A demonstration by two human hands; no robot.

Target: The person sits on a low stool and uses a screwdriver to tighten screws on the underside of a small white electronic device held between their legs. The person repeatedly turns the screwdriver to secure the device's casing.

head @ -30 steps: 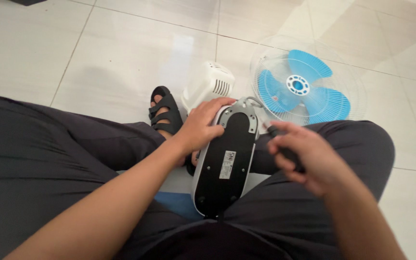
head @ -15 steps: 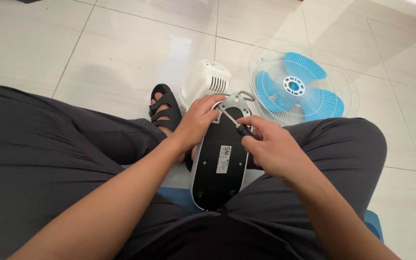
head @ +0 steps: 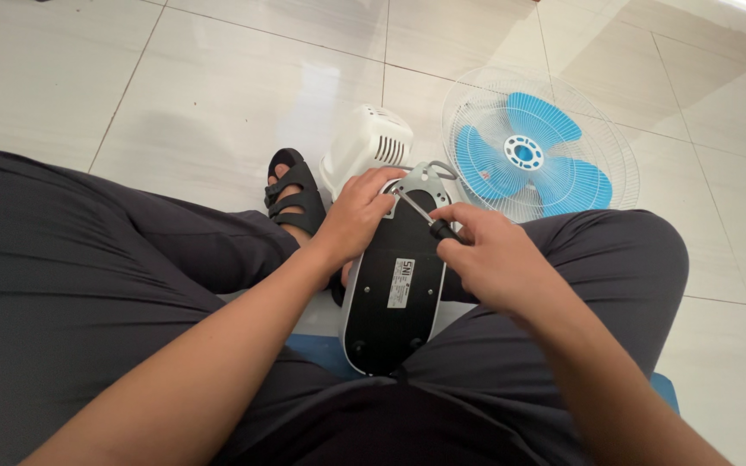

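Fan base (head: 395,289), an oval slab with a black underside and a pale rim, lies bottom-up across our lap, its far end reaching out past our knees and its near end resting between the thighs above a blue seat (head: 321,349). On the tiled floor (head: 174,95) beyond it sit the round wire guard with blue blades (head: 535,155), toward the right, and a white vented motor housing (head: 363,147) just beside the far end of the base. A black sandal (head: 293,194) shows on the floor, left of the housing.

Our left hand (head: 357,216) lies over the far left edge of the base, fingers curled onto the grey metal bracket (head: 420,179) there, pressing it steady. Our right hand (head: 489,255) is closed around the dark handle of a screwdriver (head: 420,211), thumb and fingers pinching it; the thin shaft slants up and left toward the bracket, and its tip seems to meet the plate near our left fingertips, though the screw itself is too small to make out.

To do this well, we judge that the shaft wants to stand closer to square with the plate, since a slanted tip can ride out of the slot. We keep the left hand bearing down so the base does not rock on our lap, and we keep those fingertips clear of the tip's line.
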